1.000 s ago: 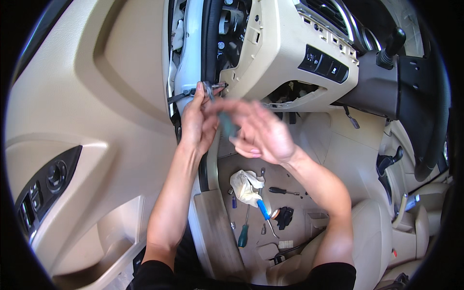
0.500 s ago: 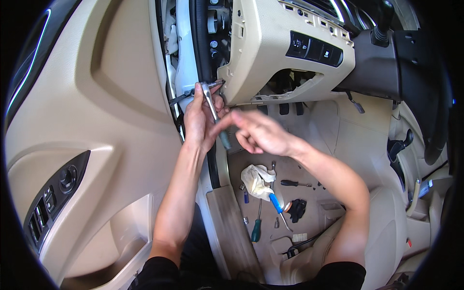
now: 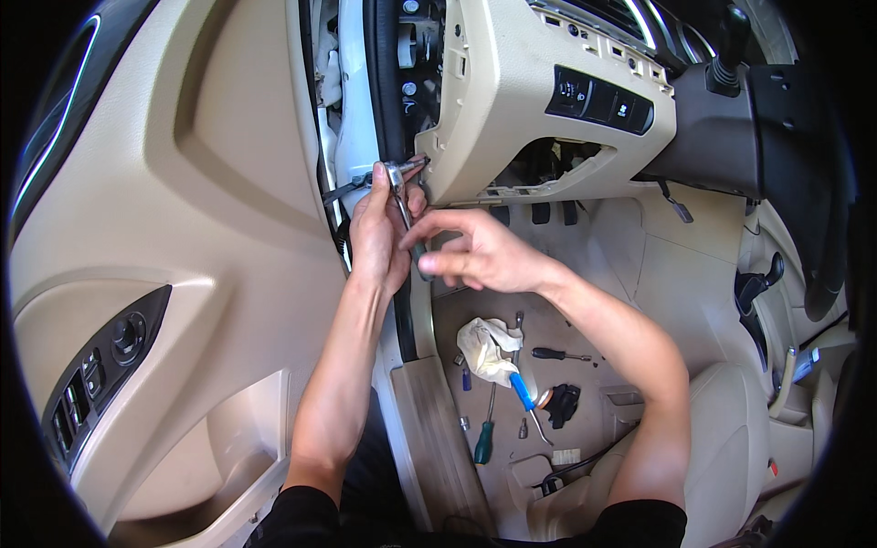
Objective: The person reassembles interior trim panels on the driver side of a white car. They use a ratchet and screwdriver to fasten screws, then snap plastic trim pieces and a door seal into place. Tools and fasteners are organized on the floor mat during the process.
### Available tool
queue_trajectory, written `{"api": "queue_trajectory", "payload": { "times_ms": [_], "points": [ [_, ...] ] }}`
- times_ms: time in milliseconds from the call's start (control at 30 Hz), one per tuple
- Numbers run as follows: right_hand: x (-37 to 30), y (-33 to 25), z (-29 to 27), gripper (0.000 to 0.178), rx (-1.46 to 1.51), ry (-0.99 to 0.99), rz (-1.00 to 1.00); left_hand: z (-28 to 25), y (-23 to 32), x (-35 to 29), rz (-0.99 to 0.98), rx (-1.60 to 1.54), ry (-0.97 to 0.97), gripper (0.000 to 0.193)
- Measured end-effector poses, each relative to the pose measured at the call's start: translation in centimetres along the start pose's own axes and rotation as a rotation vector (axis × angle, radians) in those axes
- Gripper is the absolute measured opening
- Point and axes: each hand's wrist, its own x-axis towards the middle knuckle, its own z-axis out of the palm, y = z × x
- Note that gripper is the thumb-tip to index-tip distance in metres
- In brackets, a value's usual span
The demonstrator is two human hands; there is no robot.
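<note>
A ratchet wrench (image 3: 402, 203) with a silver head and grey-green handle is fitted to a metal extension (image 3: 415, 165) that reaches the lower corner of the beige dashboard panel (image 3: 470, 119). My left hand (image 3: 373, 233) is closed around the head end, its thumb up along the metal. My right hand (image 3: 480, 251) is over the handle with fingers curved and apart. Its index finger reaches across the handle and its thumb lies near the handle's end; whether they touch is hard to tell.
The beige door (image 3: 228, 183) stands open on the left. Screwdrivers, sockets, a white cloth (image 3: 489, 349) and a blue-handled hooked tool (image 3: 528, 397) lie on the floor mat below. The steering column (image 3: 703, 128) is at the right, a seat (image 3: 731, 438) at the lower right.
My right hand has come closer around the wrench handle, its thumb now near the handle's end. My left hand stays on the ratchet's head. The view has shifted slightly.
</note>
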Motion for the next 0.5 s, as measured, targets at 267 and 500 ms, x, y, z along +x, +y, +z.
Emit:
{"api": "queue_trajectory", "payload": {
  "times_ms": [267,500],
  "points": [
    [1.6,1.0,2.3,0.036,-0.343,0.250,-0.281,-0.4,0.3,0.3,0.004,0.042,0.171,0.052],
    [0.8,1.7,2.3,0.039,-0.098,0.211,-0.135,-0.6,-0.2,-0.3,0.038,-0.035,-0.022,0.056]
  ]
}}
